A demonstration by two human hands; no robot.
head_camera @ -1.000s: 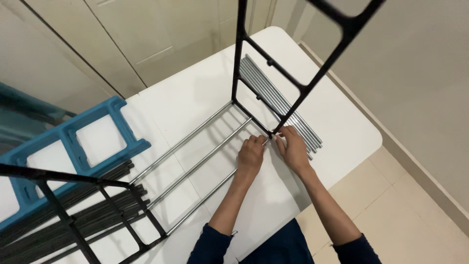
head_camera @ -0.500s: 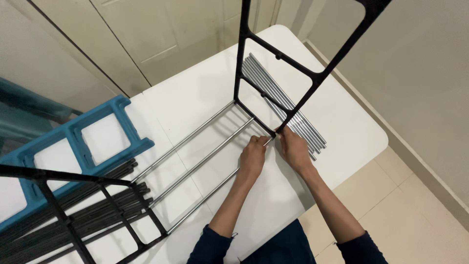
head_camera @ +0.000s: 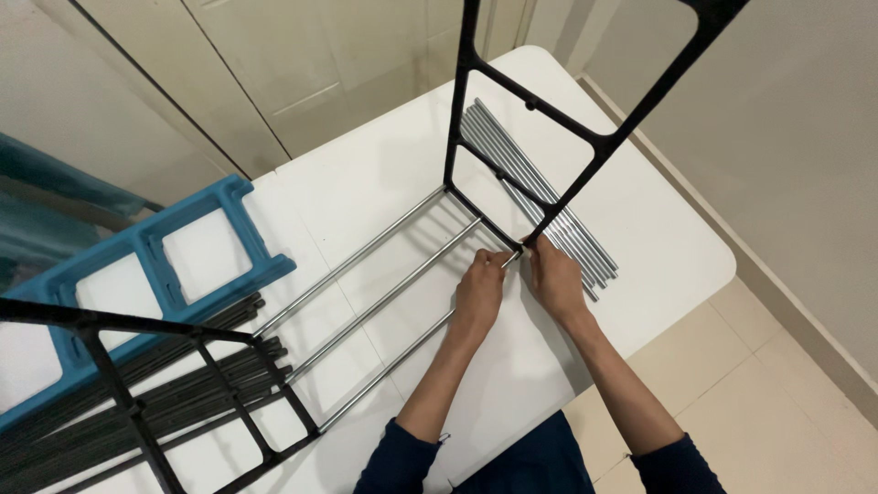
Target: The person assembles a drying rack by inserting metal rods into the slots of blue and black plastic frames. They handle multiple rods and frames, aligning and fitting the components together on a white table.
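My left hand (head_camera: 478,291) pinches the nearest chrome rod (head_camera: 389,370) at its end — my right hand (head_camera: 554,277) grips the black end frame's (head_camera: 540,110) lower corner, bracing it upright on the white table (head_camera: 384,183).

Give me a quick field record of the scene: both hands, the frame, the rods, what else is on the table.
left hand: gripping the end of a silver rod at the frame corner
right hand: at the same corner of the upright black frame
rods fitted: three, running to a second black frame
spare rods: bundle lying behind the upright frame
table: white
other: blue frame, dark rods at left
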